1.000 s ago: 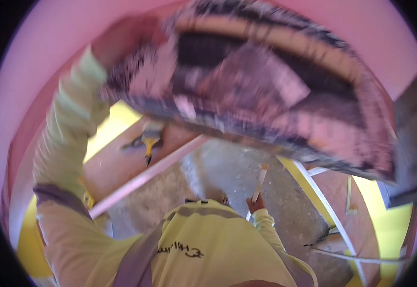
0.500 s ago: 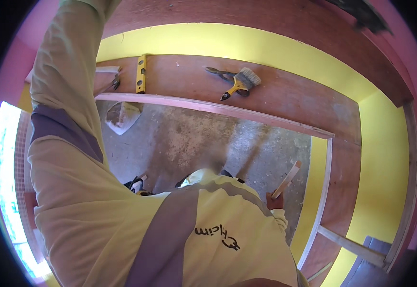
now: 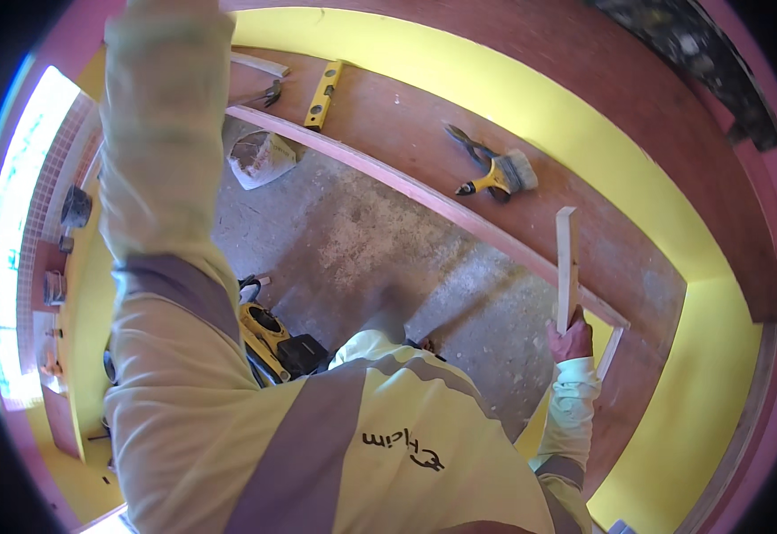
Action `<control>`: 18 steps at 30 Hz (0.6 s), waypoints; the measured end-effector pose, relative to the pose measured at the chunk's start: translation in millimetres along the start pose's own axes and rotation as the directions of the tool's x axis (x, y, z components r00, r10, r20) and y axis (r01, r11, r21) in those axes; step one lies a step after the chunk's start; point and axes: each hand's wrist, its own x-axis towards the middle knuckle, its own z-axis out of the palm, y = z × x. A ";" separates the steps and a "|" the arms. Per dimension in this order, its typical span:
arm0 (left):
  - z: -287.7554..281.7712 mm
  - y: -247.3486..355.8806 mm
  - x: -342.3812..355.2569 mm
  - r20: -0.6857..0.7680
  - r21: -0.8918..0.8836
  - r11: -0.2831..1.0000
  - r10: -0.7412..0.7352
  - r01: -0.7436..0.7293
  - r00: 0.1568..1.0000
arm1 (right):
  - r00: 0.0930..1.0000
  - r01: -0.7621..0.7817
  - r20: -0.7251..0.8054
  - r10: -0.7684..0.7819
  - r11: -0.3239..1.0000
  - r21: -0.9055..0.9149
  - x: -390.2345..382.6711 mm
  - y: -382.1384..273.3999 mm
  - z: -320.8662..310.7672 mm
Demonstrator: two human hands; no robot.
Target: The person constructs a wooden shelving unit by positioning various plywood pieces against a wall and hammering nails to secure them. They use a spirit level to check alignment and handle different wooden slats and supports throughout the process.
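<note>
My right hand (image 3: 572,340) grips a short pale strip of wood (image 3: 567,262) by its lower end, the strip standing nearly upright beside the shelf's front edge. Raised high, my left arm (image 3: 170,133) runs past the top of the picture, so its hand is out of sight. On the reddish wooden shelf (image 3: 406,120) lie a wide paintbrush (image 3: 506,174) with a yellow handle and, beside it, dark pliers (image 3: 468,142). Farther left on that shelf are a yellow spirit level (image 3: 324,94) and what looks like a claw hammer (image 3: 269,93).
A torn bag (image 3: 262,160) sits on the concrete floor (image 3: 344,209) under the shelf. A yellow and black power tool (image 3: 268,334) is close to my left side. Overhead, another reddish board (image 3: 655,116) curves along the yellow wall (image 3: 718,356). Containers stand by the bright window at left.
My right hand has lifted the wood strip up from low beside my body to the shelf edge. My left arm has swung higher and inward. The view has turned.
</note>
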 end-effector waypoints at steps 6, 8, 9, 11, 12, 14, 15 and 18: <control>-58.3 -189.2 -204.3 -0.280 -0.119 0.863 -0.504 0.491 0.817 | 0.972 0.229 -0.046 -0.231 0.973 -0.035 102.6 -62.4 -9.8; -38.9 -274.3 -303.9 -0.452 -0.303 0.608 -0.770 0.734 0.451 | 0.961 0.275 0.019 -0.274 0.959 -0.066 141.6 -87.3 -6.7; -20.6 -305.0 -345.9 -0.423 -0.543 0.359 -0.898 0.759 0.123 | 0.956 0.287 0.087 -0.280 0.954 -0.086 160.9 -97.7 -3.0; 5.3 -367.7 -421.8 -0.244 -0.692 0.011 -0.945 0.721 -0.220 | 0.947 0.321 0.100 -0.305 0.914 -0.249 193.4 -127.5 7.6; 22.5 -389.9 -442.5 -0.200 -0.736 -0.113 -0.906 0.667 -0.374 | 0.955 0.293 0.145 -0.259 0.895 -0.335 211.4 -139.6 17.8; 52.2 -428.3 -466.1 -0.042 -0.823 -0.169 -0.934 0.542 -0.355 | 0.961 0.270 0.188 -0.204 0.840 -0.471 242.9 -160.0 34.7; 66.6 -439.9 -465.3 0.032 -0.866 -0.204 -0.934 0.457 -0.357 | 0.955 0.290 0.201 -0.220 0.836 -0.465 253.2 -166.4 43.6; 77.1 -474.8 -466.3 0.170 -0.964 -0.173 -0.985 0.202 -0.031 | 0.927 0.353 0.269 -0.260 0.845 -0.402 289.2 -202.9 61.7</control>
